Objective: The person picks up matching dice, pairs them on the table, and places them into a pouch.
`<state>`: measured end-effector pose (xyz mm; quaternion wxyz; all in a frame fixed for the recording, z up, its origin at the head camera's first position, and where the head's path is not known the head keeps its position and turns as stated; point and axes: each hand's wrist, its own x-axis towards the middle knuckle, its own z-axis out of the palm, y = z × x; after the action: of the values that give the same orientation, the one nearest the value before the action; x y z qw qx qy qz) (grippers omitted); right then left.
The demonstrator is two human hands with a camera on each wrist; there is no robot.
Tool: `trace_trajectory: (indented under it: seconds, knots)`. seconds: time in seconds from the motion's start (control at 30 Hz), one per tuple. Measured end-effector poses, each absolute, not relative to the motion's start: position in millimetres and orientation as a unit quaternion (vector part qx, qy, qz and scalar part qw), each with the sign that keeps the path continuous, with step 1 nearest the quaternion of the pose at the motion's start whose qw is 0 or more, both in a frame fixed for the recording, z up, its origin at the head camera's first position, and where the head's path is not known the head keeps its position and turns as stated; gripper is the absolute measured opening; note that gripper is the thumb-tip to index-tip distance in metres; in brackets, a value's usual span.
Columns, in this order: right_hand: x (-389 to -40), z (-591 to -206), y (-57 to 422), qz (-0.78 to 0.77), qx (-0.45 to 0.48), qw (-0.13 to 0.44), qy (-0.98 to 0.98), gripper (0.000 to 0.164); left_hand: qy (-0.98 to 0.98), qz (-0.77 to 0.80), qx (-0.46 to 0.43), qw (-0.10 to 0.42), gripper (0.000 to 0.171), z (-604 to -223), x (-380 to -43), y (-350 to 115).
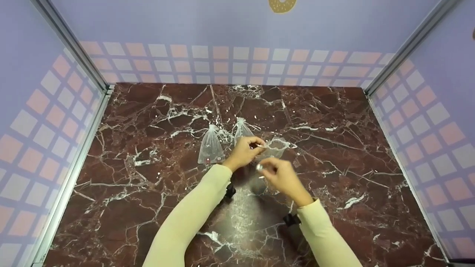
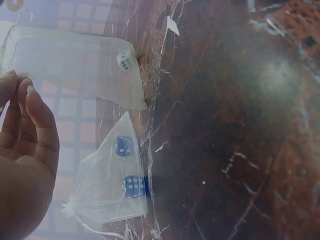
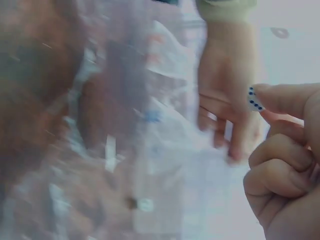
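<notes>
My left hand (image 1: 245,150) pinches the edge of a sheer white drawstring bag (image 1: 275,148), whose mouth is spread. In the left wrist view, a white die (image 2: 124,60) with dark pips lies at the bottom of this bag. Between thumb and forefinger, my right hand (image 1: 280,175) pinches another white die (image 3: 254,99) with dark pips, just in front of the bag. Behind my left hand is a second sheer bag (image 1: 242,128), its neck gathered; it contains blue dice (image 2: 134,186).
To the left of my left hand, a third sheer bag (image 1: 211,142) with a gathered neck lies on the dark red marbled tabletop (image 1: 122,215), small reddish dice in its lower end. Tiled-pattern panels (image 1: 237,63) border the table at the back and both sides.
</notes>
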<state>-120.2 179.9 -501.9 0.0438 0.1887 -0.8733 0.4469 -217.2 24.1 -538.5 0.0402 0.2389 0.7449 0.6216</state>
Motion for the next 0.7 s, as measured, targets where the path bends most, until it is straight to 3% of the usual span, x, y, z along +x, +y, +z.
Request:
trace_trajectory:
  seconds: [0.37, 0.7]
  knots:
    - [-144.8, -472.5, 205.1, 0.453, 0.131, 0.160, -0.867, 0.014, 0.747, 0.620, 0.237, 0.031, 0.006, -540.8, -215.7, 24.8]
    - [-158.4, -469.5, 212.9, 0.406, 0.075, 0.166, -0.895, 0.015, 0.753, 0.611, 0.243, 0.025, 0.006, -538.9, -214.9, 24.9]
